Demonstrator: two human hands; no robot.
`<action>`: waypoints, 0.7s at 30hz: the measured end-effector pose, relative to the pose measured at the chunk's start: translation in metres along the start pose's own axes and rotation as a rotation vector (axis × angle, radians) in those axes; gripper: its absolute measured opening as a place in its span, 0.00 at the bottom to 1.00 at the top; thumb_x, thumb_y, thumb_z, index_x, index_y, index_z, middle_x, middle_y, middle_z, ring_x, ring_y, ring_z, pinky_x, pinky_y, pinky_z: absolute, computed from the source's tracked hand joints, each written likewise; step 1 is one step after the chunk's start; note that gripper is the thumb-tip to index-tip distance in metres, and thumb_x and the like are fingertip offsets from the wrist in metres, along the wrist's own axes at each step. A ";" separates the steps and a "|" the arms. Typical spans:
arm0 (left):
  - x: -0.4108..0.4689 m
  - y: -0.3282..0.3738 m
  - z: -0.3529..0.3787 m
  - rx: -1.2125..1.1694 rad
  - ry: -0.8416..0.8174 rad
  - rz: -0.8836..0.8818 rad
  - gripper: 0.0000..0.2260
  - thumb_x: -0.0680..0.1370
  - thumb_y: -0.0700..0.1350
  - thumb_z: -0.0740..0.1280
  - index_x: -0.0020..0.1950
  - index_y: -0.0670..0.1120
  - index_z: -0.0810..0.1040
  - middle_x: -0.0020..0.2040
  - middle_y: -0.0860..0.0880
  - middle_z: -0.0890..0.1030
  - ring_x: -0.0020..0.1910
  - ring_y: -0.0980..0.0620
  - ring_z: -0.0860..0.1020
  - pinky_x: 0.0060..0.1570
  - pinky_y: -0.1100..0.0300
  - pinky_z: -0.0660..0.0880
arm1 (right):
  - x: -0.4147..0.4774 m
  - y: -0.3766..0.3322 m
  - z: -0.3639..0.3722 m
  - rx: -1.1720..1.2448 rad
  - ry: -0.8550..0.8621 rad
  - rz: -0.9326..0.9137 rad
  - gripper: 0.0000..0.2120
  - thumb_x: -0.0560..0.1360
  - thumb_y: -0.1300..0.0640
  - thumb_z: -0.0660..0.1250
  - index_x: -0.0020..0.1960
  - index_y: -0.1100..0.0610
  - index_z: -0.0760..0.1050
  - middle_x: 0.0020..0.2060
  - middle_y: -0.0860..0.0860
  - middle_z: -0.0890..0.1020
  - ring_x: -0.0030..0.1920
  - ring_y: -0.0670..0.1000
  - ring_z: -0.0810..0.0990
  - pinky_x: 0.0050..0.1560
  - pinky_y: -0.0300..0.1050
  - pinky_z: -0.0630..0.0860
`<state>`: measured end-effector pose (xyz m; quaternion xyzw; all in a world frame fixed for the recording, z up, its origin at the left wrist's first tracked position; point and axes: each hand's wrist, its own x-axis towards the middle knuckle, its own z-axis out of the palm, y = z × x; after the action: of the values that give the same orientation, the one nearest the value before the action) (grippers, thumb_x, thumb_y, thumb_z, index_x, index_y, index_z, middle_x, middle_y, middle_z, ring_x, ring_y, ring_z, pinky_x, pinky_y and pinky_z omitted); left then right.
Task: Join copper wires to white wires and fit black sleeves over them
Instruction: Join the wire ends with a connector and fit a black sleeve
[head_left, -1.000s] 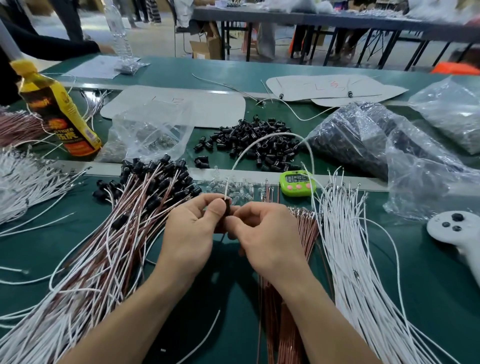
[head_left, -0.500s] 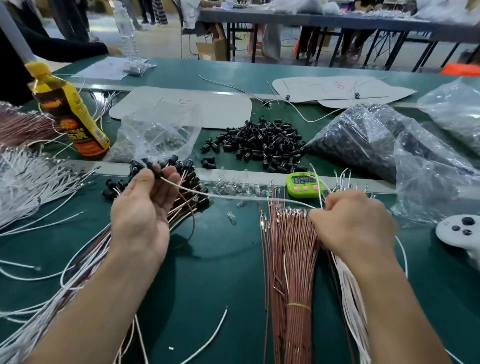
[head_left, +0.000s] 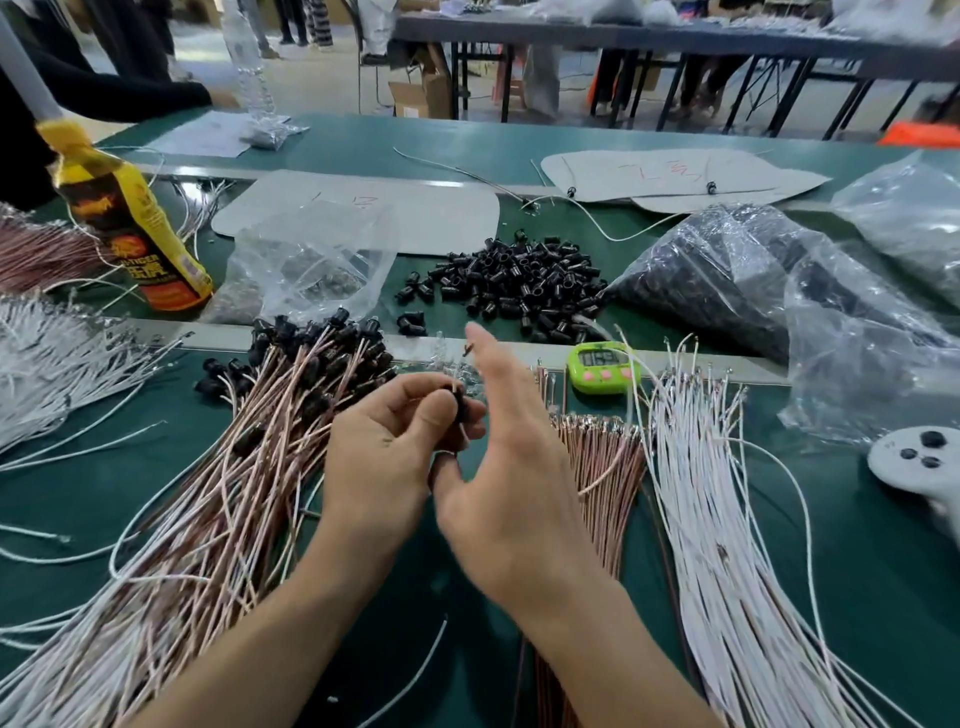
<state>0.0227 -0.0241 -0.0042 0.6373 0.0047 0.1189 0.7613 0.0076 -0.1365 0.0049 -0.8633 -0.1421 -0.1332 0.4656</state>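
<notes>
Head view: my left grip (head_left: 395, 457) is clenched, thumb & forefinger pinching a black sleeve (head_left: 459, 410) above the middle of the green counter (head_left: 883, 597); a pale wire tip shows just above the sleeve. My right grip (head_left: 511, 467) is released, holding nothing, fingers straight & pointing fwd, blurred; its thumb sits just under the sleeve, near my left fingers, can't tell if touching. Left of my left grip lies a big fan of joined wires (head_left: 234, 493), copper & white mixed, w/ black sleeves on their far ends. Under & right of my right wrist is the bundle of copper wires (head_left: 602, 467), and just beside it, further right, the spread of white wires (head_left: 727, 545). Past the metal strip, a heap of loose sleeves (head_left: 519, 291) sits on the counter. A green timer (head_left: 600, 366) is btwn that heap & the copper wire tips. Far right, a large clear bag (head_left: 727, 275) of dark parts; a smaller clear bag (head_left: 311, 265) sits left of the heap. A yellow bottle (head_left: 130, 223) stands tilted at far left. A white controller (head_left: 914, 462) lies at the right edge.
</notes>
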 end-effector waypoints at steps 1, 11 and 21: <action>0.000 0.000 0.000 0.014 0.004 0.011 0.05 0.80 0.34 0.66 0.50 0.39 0.81 0.39 0.46 0.87 0.38 0.52 0.85 0.41 0.63 0.81 | 0.001 0.003 0.001 0.115 -0.013 0.079 0.45 0.73 0.64 0.73 0.81 0.39 0.56 0.69 0.39 0.74 0.67 0.38 0.75 0.69 0.36 0.72; 0.000 0.002 -0.001 -0.028 0.111 0.009 0.04 0.74 0.41 0.73 0.47 0.45 0.85 0.42 0.44 0.87 0.41 0.50 0.86 0.43 0.63 0.81 | 0.008 0.022 -0.001 0.338 0.029 0.307 0.02 0.78 0.52 0.73 0.49 0.46 0.81 0.31 0.54 0.83 0.32 0.54 0.81 0.34 0.50 0.76; -0.002 0.004 -0.001 0.011 0.005 0.072 0.17 0.68 0.28 0.76 0.43 0.51 0.89 0.40 0.48 0.88 0.39 0.55 0.85 0.43 0.65 0.80 | 0.012 0.033 0.003 0.403 -0.090 0.313 0.10 0.81 0.56 0.69 0.41 0.53 0.79 0.29 0.50 0.82 0.29 0.47 0.75 0.33 0.46 0.69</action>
<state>0.0194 -0.0225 -0.0007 0.6408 -0.0156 0.1479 0.7531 0.0306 -0.1499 -0.0173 -0.7696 -0.0512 0.0101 0.6364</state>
